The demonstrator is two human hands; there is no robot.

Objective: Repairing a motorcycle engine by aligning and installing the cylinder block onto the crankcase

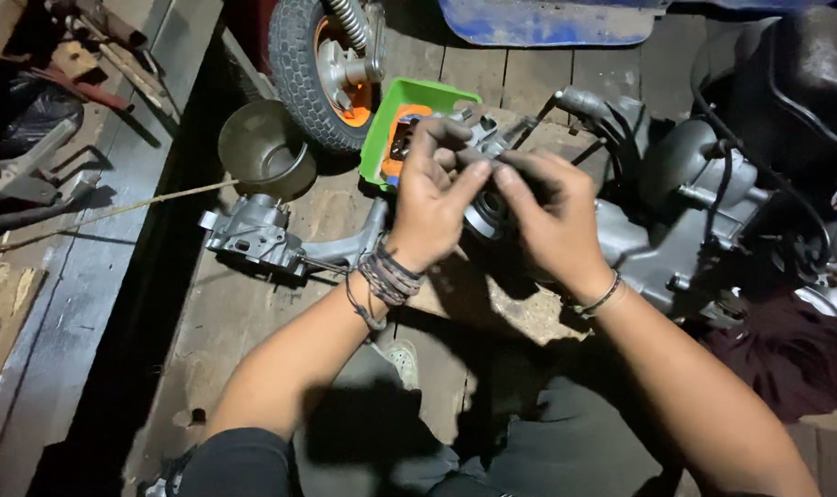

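Note:
My left hand [434,198] and my right hand [552,216] are raised together over a round metal engine part [486,212], each gripping it with curled fingers. The part is grey with a dark centre and is mostly hidden behind my fingers. Cord bracelets wrap my left wrist and a thin band circles my right. Below and to the right lies a grey scooter engine casing [653,244] on the wooden floor. A green plastic tray [391,115] with an orange piece inside sits just beyond my hands.
A small wheel with an orange hub [331,64] stands at the top. A metal cup [267,147] and a grey aluminium casing part [253,235] lie to the left. Tools clutter the far left planks [69,83]. A black scooter body [796,101] fills the right.

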